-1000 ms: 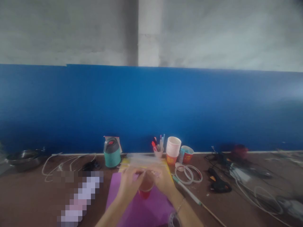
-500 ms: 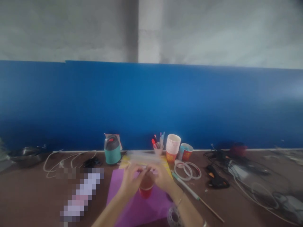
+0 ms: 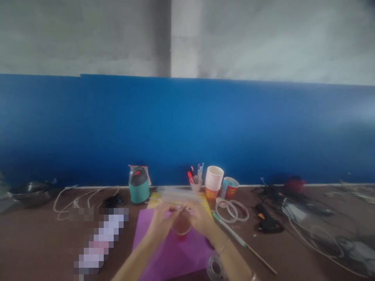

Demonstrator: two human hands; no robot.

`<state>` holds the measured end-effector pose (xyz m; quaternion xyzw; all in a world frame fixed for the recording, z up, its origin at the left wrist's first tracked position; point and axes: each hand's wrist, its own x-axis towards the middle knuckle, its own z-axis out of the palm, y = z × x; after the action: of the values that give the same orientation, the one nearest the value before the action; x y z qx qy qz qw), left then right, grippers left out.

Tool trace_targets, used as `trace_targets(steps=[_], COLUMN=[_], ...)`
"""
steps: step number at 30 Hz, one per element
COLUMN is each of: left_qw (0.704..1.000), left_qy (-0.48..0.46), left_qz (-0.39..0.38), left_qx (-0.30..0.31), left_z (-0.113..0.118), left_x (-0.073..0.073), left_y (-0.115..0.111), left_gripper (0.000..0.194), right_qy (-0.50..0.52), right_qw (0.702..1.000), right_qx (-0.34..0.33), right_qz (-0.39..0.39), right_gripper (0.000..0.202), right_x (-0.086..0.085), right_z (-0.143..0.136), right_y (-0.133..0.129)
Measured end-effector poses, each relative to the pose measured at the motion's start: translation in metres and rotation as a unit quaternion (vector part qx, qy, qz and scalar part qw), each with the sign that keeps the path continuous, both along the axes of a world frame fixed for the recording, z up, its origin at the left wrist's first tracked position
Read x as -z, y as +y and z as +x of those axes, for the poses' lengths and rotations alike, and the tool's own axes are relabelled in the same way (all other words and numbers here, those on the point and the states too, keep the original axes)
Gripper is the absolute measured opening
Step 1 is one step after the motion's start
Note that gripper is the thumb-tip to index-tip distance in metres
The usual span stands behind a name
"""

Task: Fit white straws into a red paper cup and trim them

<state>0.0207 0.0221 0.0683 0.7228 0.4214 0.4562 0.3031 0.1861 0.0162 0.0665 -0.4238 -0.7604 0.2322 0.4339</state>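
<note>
Both hands meet over a red paper cup (image 3: 181, 235) at the middle of the table, above a purple sheet (image 3: 166, 259). My left hand (image 3: 163, 220) is closed at the cup's left side, its thumb and fingers pinched near the far rim. From the other side my right hand (image 3: 199, 218) pinches at the same spot, fingertips almost touching the left ones. A small pale bit shows between the fingertips, too blurred to name. The cup leans, and its brownish-red surface faces me. Behind the hands lies a yellow sheet (image 3: 152, 201) with clear plastic on it.
At the back stand a teal flask (image 3: 140, 191), a cup of pens (image 3: 195, 184), stacked paper cups (image 3: 214, 181) and another cup (image 3: 230, 188). White rings (image 3: 231, 212), a stick (image 3: 260, 259), a glue gun (image 3: 268, 222) and cables lie right. A tape roll (image 3: 216, 268) sits by my right forearm.
The cup has tilted slightly, so less of its red lower part shows. My fingertips have shifted a little at the rim; both hands stay in nearly the same place.
</note>
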Motion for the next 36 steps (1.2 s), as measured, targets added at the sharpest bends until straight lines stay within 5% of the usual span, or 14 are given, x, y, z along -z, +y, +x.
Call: trace_targets(steps=[3, 6, 8, 14, 28, 33, 36], left_qw=[0.998, 0.987, 0.981, 0.984, 0.981, 0.976, 0.967], left_qy=[0.007, 0.062, 0.087, 0.028, -0.029, 0.044, 0.087], left_qz=[-0.044, -0.103, -0.117, -0.119, -0.096, -0.149, -0.156], left_qx=[0.042, 0.106, 0.13, 0.127, 0.163, 0.153, 0.182], left_z=[-0.006, -0.012, -0.013, -0.007, 0.0, -0.016, -0.037], left_x=[0.0, 0.005, 0.009, 0.015, 0.035, 0.032, 0.025], left_y=[0.001, 0.001, 0.002, 0.004, 0.006, 0.01, 0.015], left_gripper=[0.022, 0.08, 0.093, 0.075, 0.057, 0.093, 0.087], right_qy=[0.004, 0.007, 0.014, 0.035, -0.097, -0.033, 0.011], right_qw=[1.0, 0.999, 1.0, 0.998, 0.987, 0.997, 0.994], right_qx=[0.016, 0.032, 0.029, 0.031, 0.108, 0.063, 0.046], right_qz=[0.002, 0.009, 0.002, -0.046, 0.065, -0.019, -0.102], right_gripper=[0.016, 0.01, 0.01, 0.025, 0.018, 0.023, 0.041], right_x=[0.003, 0.006, 0.005, -0.004, 0.002, 0.003, 0.0], right_z=[0.002, 0.006, 0.009, 0.01, -0.01, 0.0, 0.019], right_y=[0.005, 0.008, 0.007, 0.0, -0.003, 0.001, 0.002])
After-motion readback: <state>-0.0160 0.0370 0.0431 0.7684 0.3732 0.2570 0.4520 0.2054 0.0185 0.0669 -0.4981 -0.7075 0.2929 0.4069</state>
